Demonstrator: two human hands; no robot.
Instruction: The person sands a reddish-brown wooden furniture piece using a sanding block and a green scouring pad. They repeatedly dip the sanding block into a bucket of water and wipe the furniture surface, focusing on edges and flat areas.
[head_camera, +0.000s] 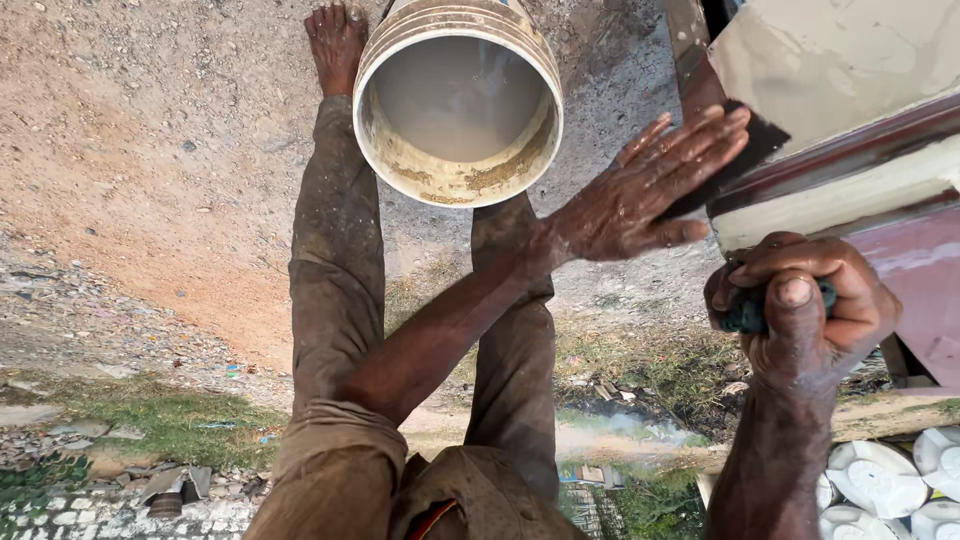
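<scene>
My left hand (650, 190) reaches across my legs and lies flat, fingers spread, pressing a dark sheet (745, 150) against a cream and maroon moulded ledge (840, 190) at the right. My thumb sits under the sheet's lower edge. Just below it, my right hand (800, 310) is closed in a fist around a dark green handle (748, 312); the rest of that tool is hidden by the hand and the ledge. A dirty white bucket (455, 190) of pale grey liquid sits between my legs, beside my bare foot (335, 40).
Sandy, gravelly ground (150, 150) lies far below, with grass and rubble (170, 420) along a strip. White rounded objects (880, 480) are stacked at the lower right. The plastered wall (830, 60) fills the upper right corner.
</scene>
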